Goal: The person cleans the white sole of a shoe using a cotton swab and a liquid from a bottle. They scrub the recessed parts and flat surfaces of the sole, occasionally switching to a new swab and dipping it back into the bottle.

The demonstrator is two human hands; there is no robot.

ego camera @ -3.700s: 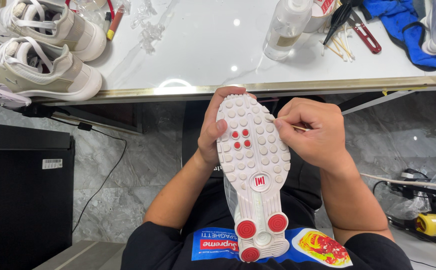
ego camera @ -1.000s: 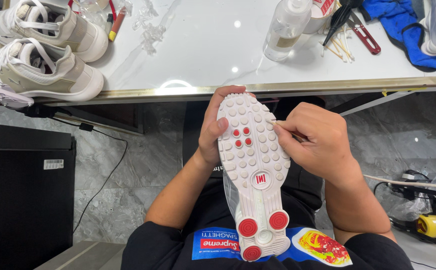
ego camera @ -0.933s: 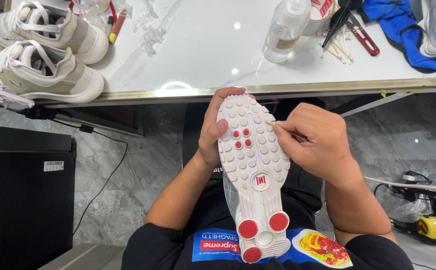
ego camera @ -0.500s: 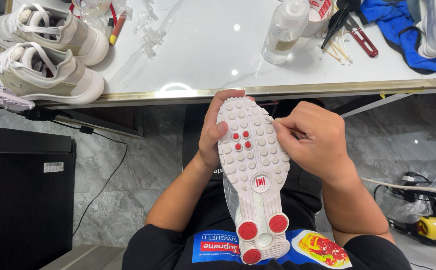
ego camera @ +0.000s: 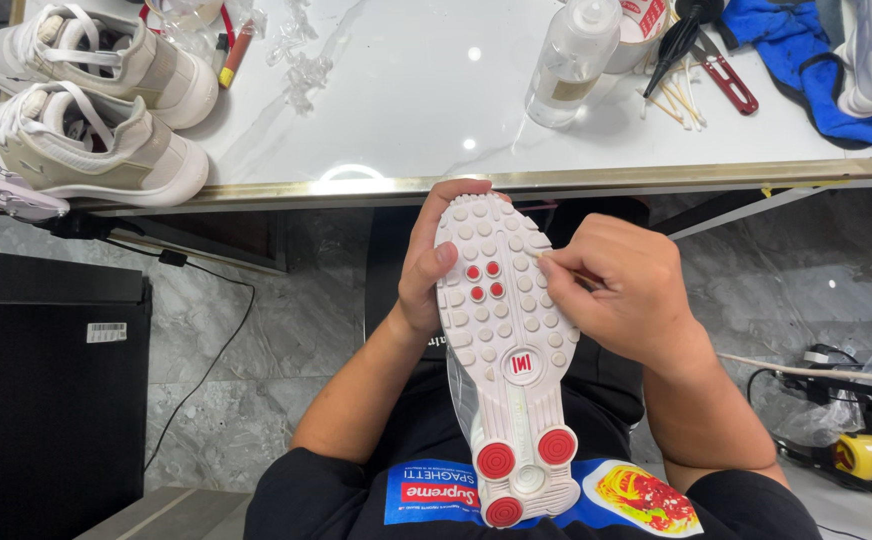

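Shoe (ego camera: 509, 340) held sole-up, toe away, gripped at the forefoot by left hand (ego camera: 426, 275); right hand (ego camera: 621, 290) pinching thin stick (ego camera: 556, 267) against sole's right edge.

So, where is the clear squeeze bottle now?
The clear squeeze bottle stands on the white table, top centre-right of the head view, left of the cotton swabs.
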